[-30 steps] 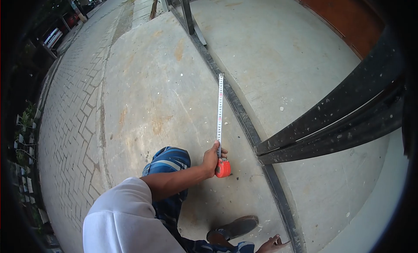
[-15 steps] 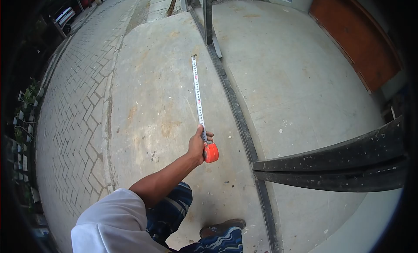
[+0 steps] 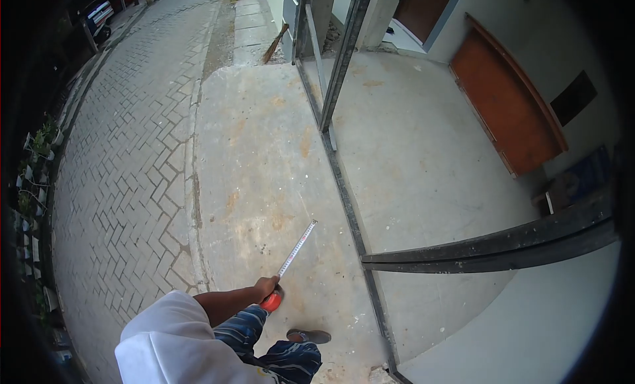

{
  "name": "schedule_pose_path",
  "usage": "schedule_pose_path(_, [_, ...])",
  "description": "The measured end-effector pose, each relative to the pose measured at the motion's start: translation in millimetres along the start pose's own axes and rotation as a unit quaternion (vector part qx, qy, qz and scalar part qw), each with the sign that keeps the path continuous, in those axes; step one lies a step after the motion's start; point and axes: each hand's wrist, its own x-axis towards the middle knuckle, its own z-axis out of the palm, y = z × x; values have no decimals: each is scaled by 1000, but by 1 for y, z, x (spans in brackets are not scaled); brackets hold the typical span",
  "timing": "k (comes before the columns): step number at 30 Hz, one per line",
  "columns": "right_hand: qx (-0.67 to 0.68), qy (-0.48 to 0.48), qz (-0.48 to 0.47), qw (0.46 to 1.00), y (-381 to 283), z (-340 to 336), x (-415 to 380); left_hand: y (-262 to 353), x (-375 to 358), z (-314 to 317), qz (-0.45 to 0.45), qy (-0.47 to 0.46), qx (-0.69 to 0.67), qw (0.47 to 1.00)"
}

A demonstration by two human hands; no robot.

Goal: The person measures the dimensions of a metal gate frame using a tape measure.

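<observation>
My left hand [image 3: 266,288] is closed around an orange tape measure [image 3: 271,300], low in the head view and close to my knee. A length of white blade [image 3: 297,249] sticks out past my fingers, slanting up and to the right over the concrete floor. The blade's free end lies short of the dark metal rail. My fingers partly cover the case. My right hand is out of view.
A dark metal floor rail [image 3: 345,199] runs along my right, with a metal post [image 3: 344,60] and a crossbar [image 3: 489,248] joined to it. A broom [image 3: 276,44] leans far ahead. Paving blocks [image 3: 132,179] lie to the left; an orange-brown panel [image 3: 506,99] stands at the right wall.
My left hand has drawn back toward my body with the tape measure. The blade has swung from nearly straight ahead to a rightward slant and looks shorter. The view has shifted too.
</observation>
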Motion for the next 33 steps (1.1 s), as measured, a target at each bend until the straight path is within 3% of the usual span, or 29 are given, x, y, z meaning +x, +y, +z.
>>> schedule_pose_path(1, [-4,12,7,1000,15,-2,11,-6,-8,-20,14,17,1,1000])
schedule_pose_path(2, [-9,10,1,1000,50,60,17,-1,-23,-42,26,36,3,999])
schedule_pose_path(3, [-144,140,-66,977,60,88,22,-4,-27,-63,47,50,5,998])
schedule_pose_path(4, [-267,265,-132,917,78,113,30,-6,-29,-81,66,64,10,996])
schedule_pose_path(6, [-467,487,-241,698,140,224,64,-5,-34,-112,109,82,4,991])
schedule_pose_path(8, [-406,523,-248,708,127,224,67,-2,-39,-134,156,99,-3,983])
schedule_pose_path(9, [-480,547,-249,639,105,203,70,1,-41,-141,210,121,-49,969])
schedule_pose_path(10, [-478,540,-308,621,121,228,73,4,-43,-146,264,140,-97,949])
schedule_pose_path(12, [-460,490,-389,630,129,253,65,15,-54,-153,275,132,-145,941])
schedule_pose_path(14, [-472,490,-457,573,147,265,55,21,-65,-155,271,112,-205,934])
schedule_pose_path(17, [-469,467,-544,516,201,248,34,18,-75,-154,268,73,-175,945])
schedule_pose_path(21, [-407,485,-573,520,297,125,26,-29,-110,-145,146,-70,-95,982])
schedule_pose_path(24, [-275,544,-534,586,382,-5,30,-96,-128,-138,107,-136,-48,984])
schedule_pose_path(26, [-194,519,-487,675,455,-75,42,-143,-131,-132,160,-121,-41,979])
schedule_pose_path(28, [-124,515,-391,753,533,-133,56,-177,-147,-132,144,-144,2,979])
schedule_pose_path(30, [-143,631,-278,710,601,-147,77,-207,-160,-134,123,-166,50,977])
schedule_pose_path(32, [-107,607,-304,727,641,-174,96,-226,-152,-130,102,-168,64,978])
schedule_pose_path(33, [-86,582,-332,737,659,-273,105,-229,-160,-130,98,-184,89,974])
